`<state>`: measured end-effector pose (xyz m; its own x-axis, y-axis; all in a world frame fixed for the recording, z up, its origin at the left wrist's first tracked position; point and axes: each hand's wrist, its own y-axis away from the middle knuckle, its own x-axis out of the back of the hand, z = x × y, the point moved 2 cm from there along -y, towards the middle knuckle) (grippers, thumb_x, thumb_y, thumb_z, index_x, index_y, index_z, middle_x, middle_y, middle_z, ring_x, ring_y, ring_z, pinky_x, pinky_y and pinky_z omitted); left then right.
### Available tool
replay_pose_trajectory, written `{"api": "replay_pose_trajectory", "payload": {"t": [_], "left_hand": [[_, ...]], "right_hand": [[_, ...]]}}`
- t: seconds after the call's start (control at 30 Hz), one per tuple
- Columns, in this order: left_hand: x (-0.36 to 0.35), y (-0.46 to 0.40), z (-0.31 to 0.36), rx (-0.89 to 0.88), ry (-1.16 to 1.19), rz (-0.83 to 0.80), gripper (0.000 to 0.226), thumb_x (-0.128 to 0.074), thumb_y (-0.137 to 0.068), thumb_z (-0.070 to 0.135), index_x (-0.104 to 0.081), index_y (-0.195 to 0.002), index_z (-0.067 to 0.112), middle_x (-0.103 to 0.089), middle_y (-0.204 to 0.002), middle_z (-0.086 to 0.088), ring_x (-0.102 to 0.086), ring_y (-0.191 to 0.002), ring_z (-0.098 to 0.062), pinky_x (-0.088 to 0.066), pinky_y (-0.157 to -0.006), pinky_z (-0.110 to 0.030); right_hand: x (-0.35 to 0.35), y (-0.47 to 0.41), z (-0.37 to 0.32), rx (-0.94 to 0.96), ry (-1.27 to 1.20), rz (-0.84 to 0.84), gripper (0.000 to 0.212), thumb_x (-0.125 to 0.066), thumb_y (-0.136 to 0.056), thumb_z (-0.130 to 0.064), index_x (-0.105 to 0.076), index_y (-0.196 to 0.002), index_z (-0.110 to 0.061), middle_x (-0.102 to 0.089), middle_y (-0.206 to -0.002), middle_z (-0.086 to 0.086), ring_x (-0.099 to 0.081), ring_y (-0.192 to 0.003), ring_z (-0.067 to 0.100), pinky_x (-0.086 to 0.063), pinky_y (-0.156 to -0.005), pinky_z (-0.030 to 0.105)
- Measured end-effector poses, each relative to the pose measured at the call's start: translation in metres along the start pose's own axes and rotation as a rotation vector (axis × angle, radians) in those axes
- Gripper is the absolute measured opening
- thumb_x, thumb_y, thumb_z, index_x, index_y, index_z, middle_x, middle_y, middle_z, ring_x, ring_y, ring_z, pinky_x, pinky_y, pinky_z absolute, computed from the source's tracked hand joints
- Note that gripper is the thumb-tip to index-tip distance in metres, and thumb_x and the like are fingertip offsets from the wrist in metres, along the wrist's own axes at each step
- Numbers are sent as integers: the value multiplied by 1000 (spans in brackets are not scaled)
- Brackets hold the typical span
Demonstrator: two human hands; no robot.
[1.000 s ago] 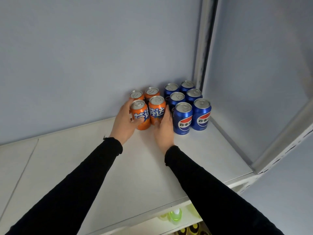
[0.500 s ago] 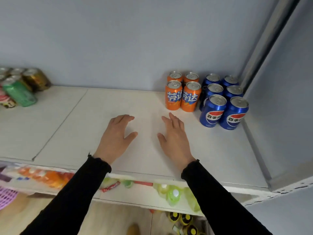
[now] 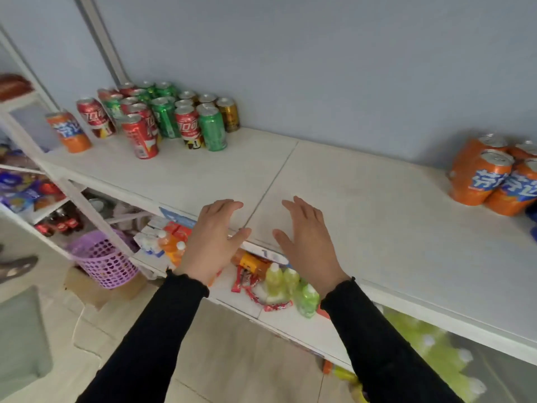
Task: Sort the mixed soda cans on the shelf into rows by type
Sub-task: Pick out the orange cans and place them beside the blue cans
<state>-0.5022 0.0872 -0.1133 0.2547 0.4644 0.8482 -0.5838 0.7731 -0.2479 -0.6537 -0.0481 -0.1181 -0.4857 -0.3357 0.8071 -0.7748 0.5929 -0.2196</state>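
Now the view has swung left since half a second ago, and the blue cans are gone from sight. The left hand (image 3: 213,242) and right hand (image 3: 308,238) hold nothing, fingers straight, over the shelf (image 3: 377,216) edge. The mixed cans (image 3: 162,117), red, green, gold and one orange, stand far left. The sorted orange cans (image 3: 491,175) sit far right.

You have one view only, worn on your head; it looks forward and down onto the white shelf (image 3: 363,199) from close in, tilted; the wide lens reaches the back wall (image 3: 319,68) above and the floor (image 3: 247,359) below; no second view overlaps it.
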Motion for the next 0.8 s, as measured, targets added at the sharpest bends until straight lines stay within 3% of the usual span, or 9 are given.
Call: {"api": "replay_pose_trajectory", "payload": {"t": [0.17, 0.33, 0.6, 0.8], "left_hand": [[57, 1, -87, 55, 17, 54, 50, -67, -93, 34, -53, -139, 21, -53, -138, 3, -42, -129, -18, -40, -106, -34], [92, -6, -145, 96, 69, 99, 50, -67, -94, 34, -51, -140, 22, -49, -141, 6, -39, -132, -15, -37, -105, -30], [122, -53, -238, 150, 123, 125, 53, -65, -94, 34, -47, -144, 25, -44, -147, 7, -38, -134, -13, -39, -109, -33], [152, -106, -310, 194, 87, 142, 54, -66, -94, 35, -47, -144, 25, -46, -144, 6, -39, -132, -13, -38, -110, -35]], "right_hand": [[-56, -31, -80, 13, -35, 13, 58, -60, -97, -32, -40, -150, -19, -38, -157, 5, -30, -144, 24, -30, -118, 35], [-95, -69, -137, 48, -55, 13, 56, -59, -98, -31, -41, -149, -20, -42, -154, 3, -32, -143, 23, -32, -117, 35], [-160, -156, -194, 99, -134, 15, 54, -61, -97, -29, -43, -148, -21, -47, -149, -1, -37, -138, 18, -37, -114, 35], [-206, -234, -239, 146, -219, 59, 47, -62, -96, -25, -49, -142, -20, -57, -135, -1, -46, -124, 18, -44, -101, 31]]}}
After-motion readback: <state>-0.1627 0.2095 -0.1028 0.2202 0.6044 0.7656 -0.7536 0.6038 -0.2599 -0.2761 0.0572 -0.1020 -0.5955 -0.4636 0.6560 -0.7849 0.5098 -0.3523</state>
